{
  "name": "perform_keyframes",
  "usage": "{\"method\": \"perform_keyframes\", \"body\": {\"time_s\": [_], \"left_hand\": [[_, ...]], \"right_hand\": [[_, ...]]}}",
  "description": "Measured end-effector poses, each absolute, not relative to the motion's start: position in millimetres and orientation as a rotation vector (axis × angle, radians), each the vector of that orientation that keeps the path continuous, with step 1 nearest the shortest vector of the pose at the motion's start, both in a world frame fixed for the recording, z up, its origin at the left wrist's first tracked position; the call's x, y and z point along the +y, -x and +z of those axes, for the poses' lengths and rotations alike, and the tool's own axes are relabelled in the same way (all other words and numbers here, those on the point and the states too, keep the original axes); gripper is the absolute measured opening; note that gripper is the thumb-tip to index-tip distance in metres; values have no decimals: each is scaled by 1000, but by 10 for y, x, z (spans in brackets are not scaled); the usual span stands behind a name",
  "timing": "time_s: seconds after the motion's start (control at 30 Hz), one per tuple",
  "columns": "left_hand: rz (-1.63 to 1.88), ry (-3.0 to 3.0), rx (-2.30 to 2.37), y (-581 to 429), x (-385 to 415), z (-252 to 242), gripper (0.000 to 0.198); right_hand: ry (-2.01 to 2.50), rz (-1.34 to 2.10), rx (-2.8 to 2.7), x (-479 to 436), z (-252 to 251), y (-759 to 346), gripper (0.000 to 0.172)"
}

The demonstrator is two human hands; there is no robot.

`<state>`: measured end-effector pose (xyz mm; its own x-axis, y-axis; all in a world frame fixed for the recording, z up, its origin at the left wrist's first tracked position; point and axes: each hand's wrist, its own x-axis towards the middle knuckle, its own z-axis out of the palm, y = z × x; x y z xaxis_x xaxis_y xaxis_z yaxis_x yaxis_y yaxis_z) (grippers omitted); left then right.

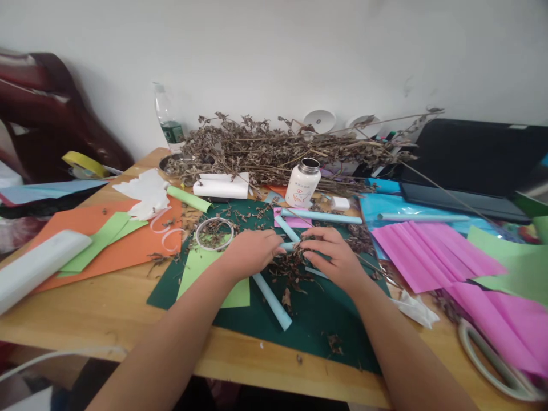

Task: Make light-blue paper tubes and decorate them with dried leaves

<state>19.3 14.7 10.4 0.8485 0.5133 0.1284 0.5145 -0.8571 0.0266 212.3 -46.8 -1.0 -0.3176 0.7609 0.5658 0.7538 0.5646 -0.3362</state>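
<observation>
My left hand (252,251) is closed around a short light blue paper tube (289,246), whose end pokes out toward the right. My right hand (331,254) has its fingers curled at that end, with crumbled dried leaves (305,240) at the fingertips. Another blue paper tube (272,302) slants out below my left hand, and one more blue tube (287,229) lies just behind both hands. Loose dried leaves (291,277) are scattered beneath the hands on a dark green sheet (334,331). A roll of clear tape (214,234) rests on light green paper (199,274) to the left.
Dried stalks (257,145) are heaped along the wall. An uncapped white bottle (303,184) stands before them. A plastic bottle (168,117) is back left, a laptop (475,165) back right. Pink paper (432,251) and scissors (492,365) lie right, orange paper (103,251) left.
</observation>
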Motion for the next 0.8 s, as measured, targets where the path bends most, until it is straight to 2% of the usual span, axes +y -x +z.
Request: {"method": "perform_keyframes", "body": {"time_s": [0.4,0.57,0.73,0.8], "left_hand": [[-149,3098,-851,-220,140,113,31],[-181,3121,-851,-216,141,113,34],[-181,3137,-860,-211,143,124,35],[-177,3144,-868,-208,142,130,36]], "right_hand": [[1332,77,-1880,-480,-20,-2098,6],[1360,154,-1746,-490,-67,-2104,16],[1308,18,-1903,-491,-22,-2119,4],[1244,-28,-1967,-492,5,-2126,5]]}}
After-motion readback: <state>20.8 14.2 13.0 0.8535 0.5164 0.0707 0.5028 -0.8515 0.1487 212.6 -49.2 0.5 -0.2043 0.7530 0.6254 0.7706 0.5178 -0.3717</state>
